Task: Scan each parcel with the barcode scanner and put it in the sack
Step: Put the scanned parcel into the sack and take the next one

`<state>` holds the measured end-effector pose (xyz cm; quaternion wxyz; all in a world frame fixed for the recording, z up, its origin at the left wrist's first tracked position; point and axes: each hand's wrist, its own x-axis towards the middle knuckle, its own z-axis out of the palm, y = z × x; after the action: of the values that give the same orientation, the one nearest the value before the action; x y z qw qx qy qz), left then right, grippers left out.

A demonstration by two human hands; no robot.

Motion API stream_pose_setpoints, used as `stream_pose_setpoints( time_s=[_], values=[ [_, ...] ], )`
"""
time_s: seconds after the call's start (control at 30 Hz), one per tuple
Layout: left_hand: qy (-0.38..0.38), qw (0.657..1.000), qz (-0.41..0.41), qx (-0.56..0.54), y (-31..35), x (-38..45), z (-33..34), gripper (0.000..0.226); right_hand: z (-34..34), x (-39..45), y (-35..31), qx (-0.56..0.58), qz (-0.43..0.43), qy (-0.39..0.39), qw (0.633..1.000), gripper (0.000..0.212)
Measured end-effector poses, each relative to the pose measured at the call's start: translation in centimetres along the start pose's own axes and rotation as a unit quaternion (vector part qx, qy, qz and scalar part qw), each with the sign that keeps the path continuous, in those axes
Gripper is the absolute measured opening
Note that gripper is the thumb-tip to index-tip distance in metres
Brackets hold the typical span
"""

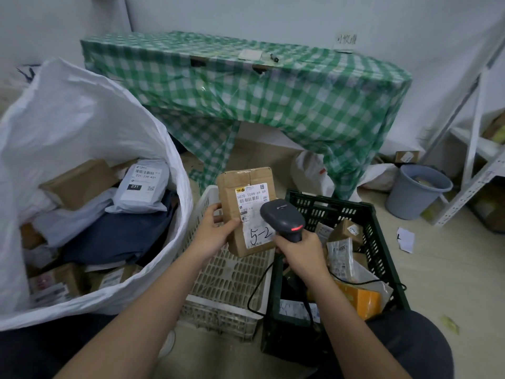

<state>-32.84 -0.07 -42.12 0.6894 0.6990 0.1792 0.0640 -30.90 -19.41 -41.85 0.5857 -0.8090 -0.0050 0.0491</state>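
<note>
The right hand was curled around the handle of the barcode scanner, whose head lay against the label of a brown parcel. The left hand gripped that parcel by its left edge, thumb across the front, above a white crate. A green crate stood right, apparently holding more parcels. The white sack stood open at left, part filled. Beyond stood a checked table.

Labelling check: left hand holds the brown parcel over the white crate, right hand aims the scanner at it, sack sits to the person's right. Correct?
One error: the sack sits to the person's left, per the head view. The rest holds: left hand holds the brown parcel over the white crate, right hand aims the scanner.
</note>
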Motion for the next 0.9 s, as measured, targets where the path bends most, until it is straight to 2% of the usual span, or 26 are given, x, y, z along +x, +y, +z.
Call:
stream_pose_setpoints(
  time_s=[0.13,0.27,0.37,0.47,0.53,0.63,0.7,0.77,0.83,0.9],
  values=[
    [0.015,0.999,0.030,-0.035,1.6,-2.8,-1.5,0.055,-0.5,-0.6,-1.1,0.072,-0.028,0.049,0.996,0.011],
    [0.071,0.993,0.068,-0.070,3.7,-5.6,-4.5,0.052,1.3,-1.2,-3.7,0.127,-0.065,0.016,0.990,0.010],
    [0.125,0.982,0.096,-0.109,5.4,-7.2,-7.4,0.041,3.8,-1.2,-6.4,0.140,-0.091,0.000,0.986,0.009],
    [0.209,0.966,0.122,-0.087,6.5,-8.0,-11.4,0.037,6.9,-0.2,-9.0,0.160,-0.075,-0.003,0.984,0.017],
    [0.271,0.952,0.134,-0.058,6.6,-7.6,-14.8,0.035,8.7,1.0,-9.9,0.169,-0.062,0.015,0.983,0.014],
    [0.342,0.932,0.096,0.072,5.9,-5.3,-20.6,0.028,11.1,2.6,-10.3,0.121,-0.056,0.025,0.991,0.021],
    [0.331,0.922,0.012,0.203,5.3,-3.2,-23.6,0.031,12.4,3.3,-10.2,0.101,-0.060,0.007,0.993,0.020],
    [0.293,0.912,-0.051,0.281,4.9,-1.8,-24.8,0.038,13.2,3.5,-9.7,0.070,-0.059,-0.017,0.996,0.018],
    [0.269,0.915,-0.012,0.301,4.9,-1.5,-23.7,0.036,13.2,3.4,-8.8,0.062,-0.054,-0.044,0.996,0.022],
    [0.239,0.934,0.070,0.257,4.8,-1.6,-21.3,0.033,12.6,3.3,-7.5,0.062,-0.048,-0.063,0.995,0.031]
  ],
)
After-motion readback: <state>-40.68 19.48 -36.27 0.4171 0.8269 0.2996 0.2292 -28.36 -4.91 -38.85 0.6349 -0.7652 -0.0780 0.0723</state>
